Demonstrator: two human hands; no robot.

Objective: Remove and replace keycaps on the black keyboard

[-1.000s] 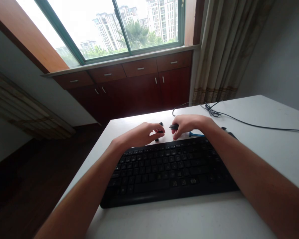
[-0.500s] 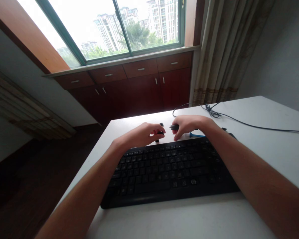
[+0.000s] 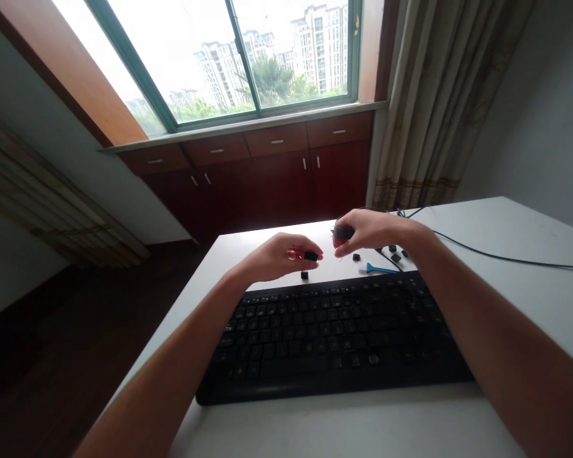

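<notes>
My left hand [image 3: 286, 256] pinches a small black keycap [image 3: 310, 256] between thumb and fingers, just above the desk. Facing it, my right hand [image 3: 363, 229] is closed around a small dark tool [image 3: 344, 233] that looks like a black brush; thin bristles seem to stick out toward the left hand. A gap separates the brush from the keycap. Below both hands lies a black keyboard [image 3: 315, 331], its right end partly hidden by my right forearm. One loose keycap [image 3: 304, 275] rests on the desk under my left hand, another [image 3: 356, 257] under my right.
A blue-handled brush with pale bristles [image 3: 379, 269] lies behind the keyboard. Several black keycaps [image 3: 395, 257] sit near my right wrist. A black cable [image 3: 496, 256] runs across the white desk [image 3: 530, 305] to the right. Beyond are red-brown cabinets [image 3: 267, 184] under a window.
My right hand has lifted and turned a little, pulling the brush away from the left hand. The keycap in my left hand shows more fully. The view has tilted slightly upward.
</notes>
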